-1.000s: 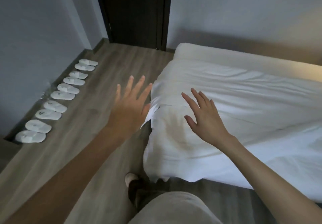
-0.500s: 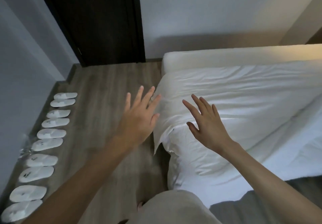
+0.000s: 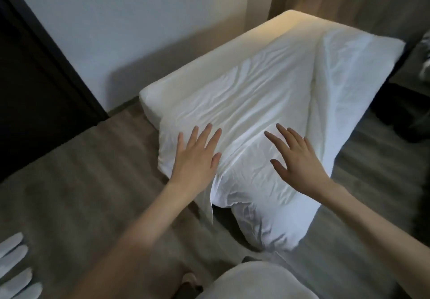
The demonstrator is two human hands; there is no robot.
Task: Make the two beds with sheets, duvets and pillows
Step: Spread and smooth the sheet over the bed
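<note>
Left hand (image 3: 197, 157) and right hand (image 3: 295, 159) lie spread, holding nothing, over the sheet (image 3: 244, 103) — its loose 6 o'clock corner could slide off the mattress (image 3: 158, 89).

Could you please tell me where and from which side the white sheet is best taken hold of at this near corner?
Probably the loose flap of the sheet hanging off the near corner, just below the left hand, approached from the floor side on the left. Its edge dangles free of the mattress, so it can be pinched; elsewhere the sheet lies flat.
</note>
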